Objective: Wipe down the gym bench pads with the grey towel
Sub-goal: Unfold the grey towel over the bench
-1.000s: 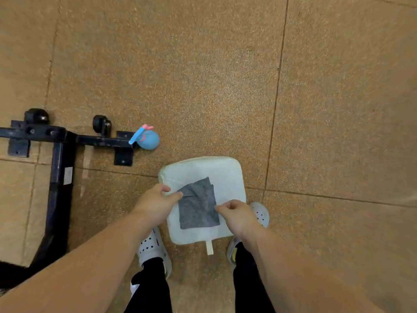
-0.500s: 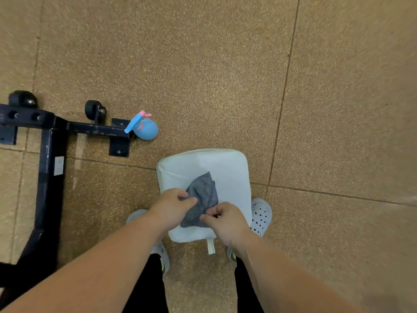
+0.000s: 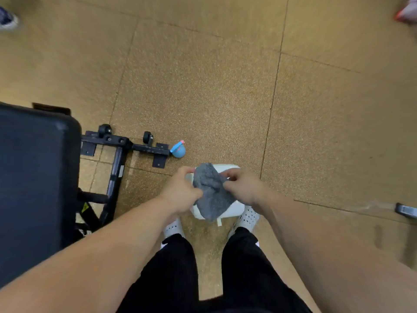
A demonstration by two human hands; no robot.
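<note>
grey towel (image 3: pixel 211 193), hanging lengthwise, both hands gripping

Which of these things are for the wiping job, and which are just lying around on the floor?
For the job:
- grey towel, held by the left hand and right hand
- black bench pad

Just lying about:
- blue spray bottle (might be cleaner, can't tell)
- white cushion under the towel
- black frame with little wheels
</note>
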